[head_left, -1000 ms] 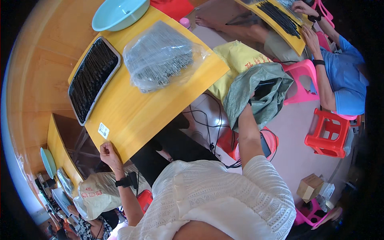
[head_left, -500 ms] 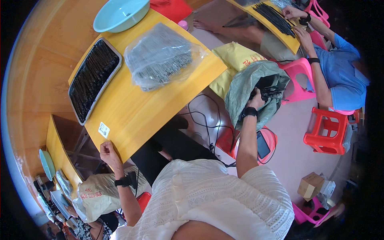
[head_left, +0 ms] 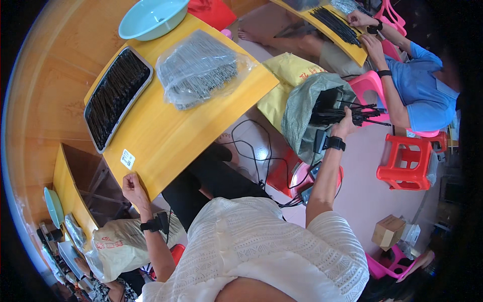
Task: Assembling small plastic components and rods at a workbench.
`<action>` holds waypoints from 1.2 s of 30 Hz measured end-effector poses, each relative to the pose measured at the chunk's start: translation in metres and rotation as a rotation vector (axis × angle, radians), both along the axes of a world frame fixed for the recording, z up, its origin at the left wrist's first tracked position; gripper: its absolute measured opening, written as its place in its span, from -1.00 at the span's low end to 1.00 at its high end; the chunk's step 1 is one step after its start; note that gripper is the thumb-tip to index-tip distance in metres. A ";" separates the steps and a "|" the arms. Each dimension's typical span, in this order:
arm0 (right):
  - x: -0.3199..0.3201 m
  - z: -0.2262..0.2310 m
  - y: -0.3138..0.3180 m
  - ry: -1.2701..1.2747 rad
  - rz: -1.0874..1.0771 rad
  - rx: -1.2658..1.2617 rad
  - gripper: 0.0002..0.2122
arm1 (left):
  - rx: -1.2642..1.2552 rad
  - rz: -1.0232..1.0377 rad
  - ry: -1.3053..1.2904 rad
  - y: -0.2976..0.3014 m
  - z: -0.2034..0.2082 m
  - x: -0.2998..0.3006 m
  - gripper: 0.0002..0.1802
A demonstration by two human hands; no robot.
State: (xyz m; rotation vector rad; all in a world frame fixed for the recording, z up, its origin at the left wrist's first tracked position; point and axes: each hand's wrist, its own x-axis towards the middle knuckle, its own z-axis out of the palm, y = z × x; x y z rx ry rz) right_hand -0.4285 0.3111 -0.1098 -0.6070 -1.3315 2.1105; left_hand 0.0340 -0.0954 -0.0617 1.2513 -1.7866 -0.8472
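Since the earlier frame, your right hand (head_left: 345,125) had drawn a bunch of black rods (head_left: 370,114) outward at the mouth of the green sack (head_left: 297,118), fingers closed round them. Splayed in that single grip, they could have slipped or snagged on the rim. Your right arm reached forward, nearly straight; your left hand (head_left: 133,189) rested curled at the table (head_left: 166,146) corner, whether pinching anything unclear.

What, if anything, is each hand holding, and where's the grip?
The right hand grips a bundle of thin black rods partway along their length. The left hand, curled at the edge of the yellow table, shows nothing held.
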 end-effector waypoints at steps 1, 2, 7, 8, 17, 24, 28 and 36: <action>-0.003 0.001 0.009 -0.024 0.008 -0.030 -0.71 | -0.041 0.010 -0.070 0.003 0.006 -0.004 -0.83; -0.005 0.001 0.016 0.035 -0.025 -0.025 -0.74 | -0.082 0.019 -0.140 0.005 0.008 -0.006 -0.83; 0.000 0.009 0.038 0.110 -0.010 -0.035 -0.77 | -0.030 0.005 0.014 -0.005 -0.007 0.003 -0.83; 0.001 0.012 0.042 0.074 0.011 -0.052 -0.78 | -0.033 -0.010 0.047 -0.007 -0.009 0.005 -0.83; 0.015 0.021 0.090 -0.011 0.245 -0.167 -0.73 | 0.030 -0.045 0.186 0.013 0.031 -0.017 -0.91; 0.034 0.063 0.111 0.081 0.230 -0.087 -0.82 | 0.132 -0.323 0.218 0.046 0.063 -0.078 -0.85; 0.059 0.107 0.120 0.118 0.344 -0.156 -0.83 | 0.264 -0.518 0.248 0.075 0.079 -0.127 -0.78; 0.112 0.179 0.057 0.079 0.718 -0.204 -0.78 | 0.407 -1.041 0.144 0.104 0.079 -0.200 -0.23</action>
